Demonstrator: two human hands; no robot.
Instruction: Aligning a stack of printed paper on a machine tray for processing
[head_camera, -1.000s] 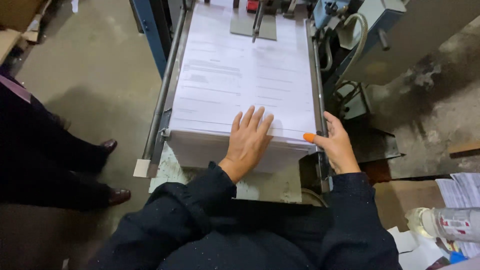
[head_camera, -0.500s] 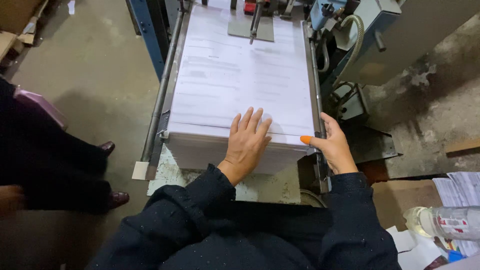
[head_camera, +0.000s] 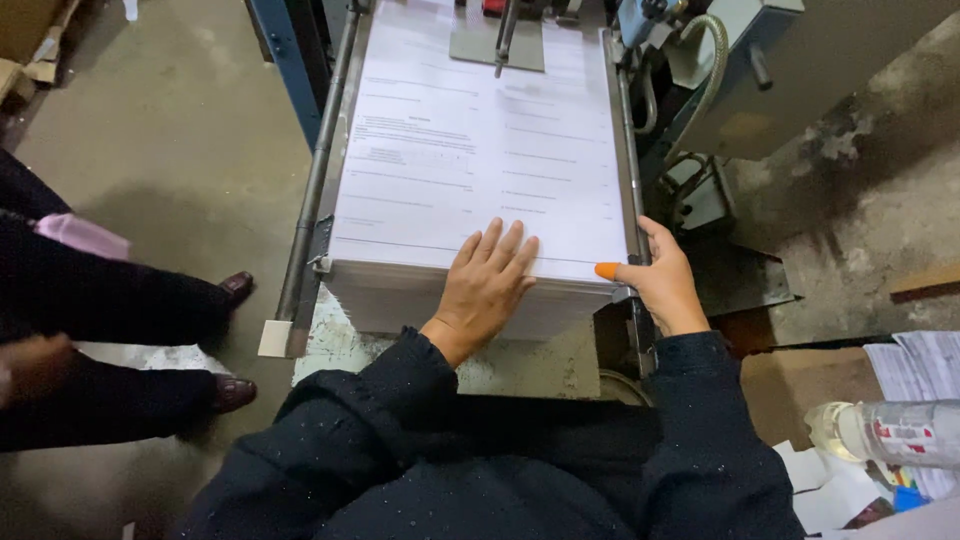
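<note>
Left hand (head_camera: 487, 285) flat, fingers spread, on the printed paper stack (head_camera: 470, 160) — right hand (head_camera: 655, 280) curled around the stack's near right corner.

Plastic bottle (head_camera: 890, 432), bystander's brown shoes (head_camera: 232, 392)

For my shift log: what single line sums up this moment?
left hand: flat on paper stack | right hand: at stack's right corner, orange thumb cover | stack in machine tray

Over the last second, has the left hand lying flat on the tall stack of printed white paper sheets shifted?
No. The left hand lies flat at the same spot near the front edge of the paper stack, no closer to the metal side rail.
</note>
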